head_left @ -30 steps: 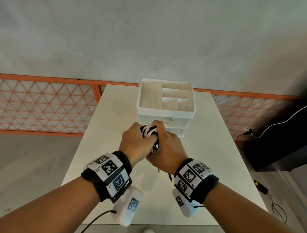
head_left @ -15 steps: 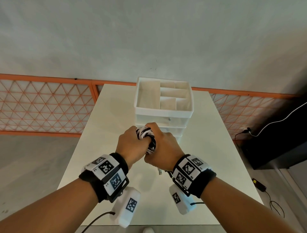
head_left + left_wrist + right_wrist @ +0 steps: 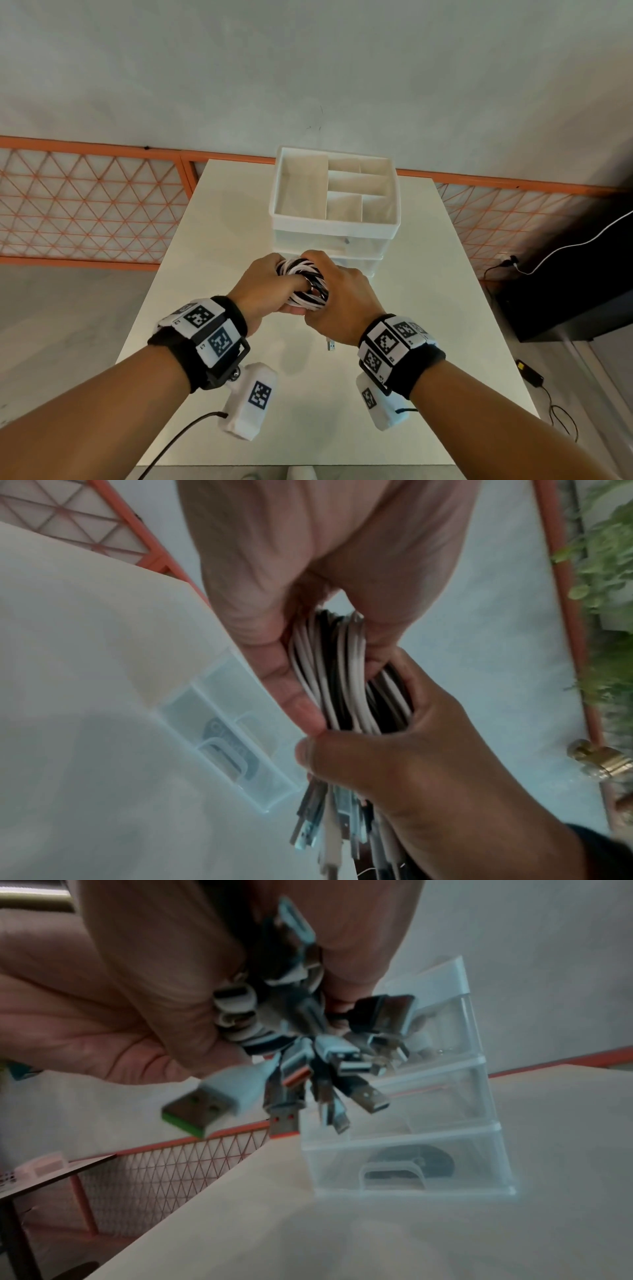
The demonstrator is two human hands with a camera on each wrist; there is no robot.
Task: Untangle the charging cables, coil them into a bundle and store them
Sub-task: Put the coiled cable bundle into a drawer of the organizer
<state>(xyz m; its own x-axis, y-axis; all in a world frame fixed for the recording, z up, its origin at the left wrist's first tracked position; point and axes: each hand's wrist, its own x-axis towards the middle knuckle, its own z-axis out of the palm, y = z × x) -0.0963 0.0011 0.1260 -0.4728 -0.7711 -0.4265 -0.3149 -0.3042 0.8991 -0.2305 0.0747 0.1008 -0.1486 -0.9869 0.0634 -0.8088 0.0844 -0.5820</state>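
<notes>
A coiled bundle of black and white charging cables [image 3: 303, 284] is held above the white table [image 3: 212, 246], just in front of the storage organizer [image 3: 337, 228]. My left hand [image 3: 263, 287] grips the coil from the left and my right hand [image 3: 337, 301] grips it from the right, fingers curled round the strands [image 3: 346, 680]. Several USB plugs [image 3: 301, 1074] hang below the hands, one with a green tip [image 3: 192, 1115]. A plug [image 3: 330, 345] shows under my right wrist in the head view.
The organizer has an open divided tray [image 3: 342, 186] on top and clear drawers [image 3: 428, 1161] below; the lowest drawer holds a dark round object. An orange lattice fence [image 3: 85, 209] runs behind the table. A black box and cables [image 3: 561, 308] lie on the floor at right.
Both hands have shifted slightly left in the picture with the bundle, which now shows more of its coiled loops between them. The grip on it stays.
</notes>
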